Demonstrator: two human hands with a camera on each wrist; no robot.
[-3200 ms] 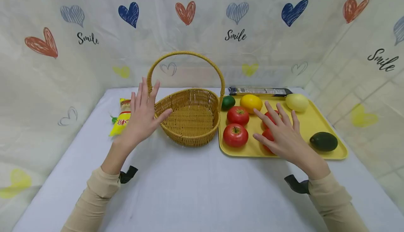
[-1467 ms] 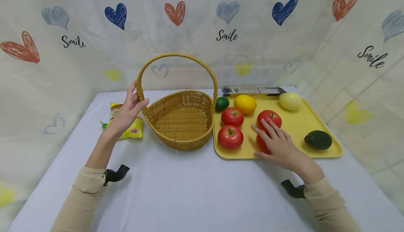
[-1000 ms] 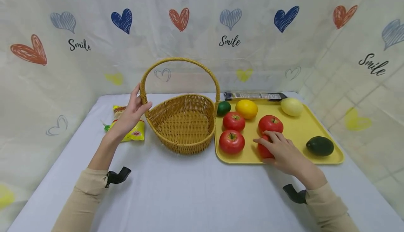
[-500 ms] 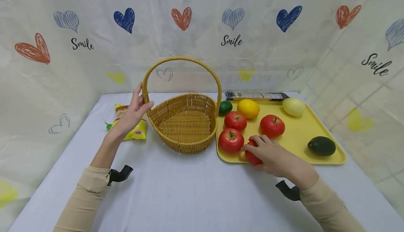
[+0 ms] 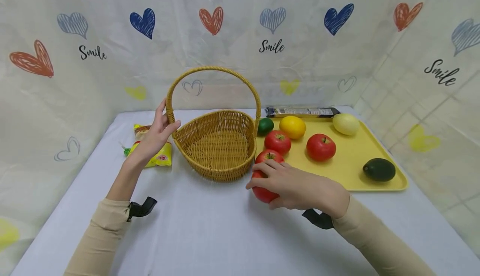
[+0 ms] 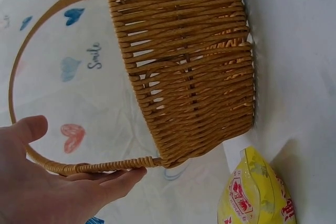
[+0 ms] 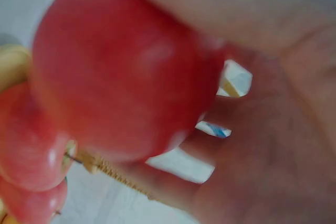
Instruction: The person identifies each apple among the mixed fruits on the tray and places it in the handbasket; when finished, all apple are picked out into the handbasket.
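- White wall covering (image 5: 240, 38) printed with hearts stands behind a table spread with plain white cloth (image 5: 187, 230).
- Left hand (image 5: 151, 140): fingers fairly straight, touching the arched handle (image 5: 213, 68) of a golden-brown woven basket (image 5: 217, 174).
- Right hand (image 5: 292, 186): fingers curled around a round, glossy red apple (image 5: 263, 193), near the basket and the front left corner of a flat yellow tray (image 5: 348, 151).
- On the tray: three more red apples (image 5: 321, 147), an oval yellow fruit (image 5: 292, 127), an oval dark-green fruit (image 5: 378, 169).
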